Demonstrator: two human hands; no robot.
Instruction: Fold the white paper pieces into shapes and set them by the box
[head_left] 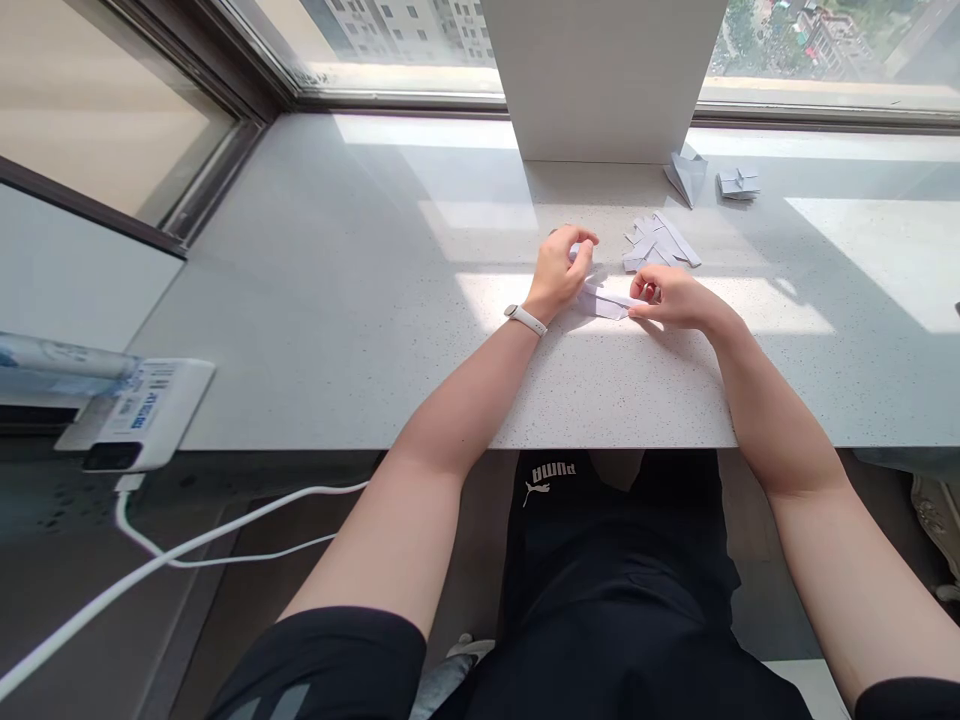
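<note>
My right hand (673,297) pinches the right end of a folded strip of white paper (602,302), thumb in front and fingers curled behind. My left hand (561,268), with a white band on its wrist, curls its fingers closed at the strip's left side. A bit of pale paper (574,252) shows between its thumb and fingers; whether it belongs to the same strip I cannot tell. Just beyond my right hand lies a loose pile of folded paper pieces (658,242) on the speckled white counter (360,330).
Against the pillar (600,80) stands a pointed folded-paper shape (687,178), with a small boxy paper stack (739,183) to its right. A white power bank (161,405) with a cable (225,532) sits at the left edge. Windows line the back.
</note>
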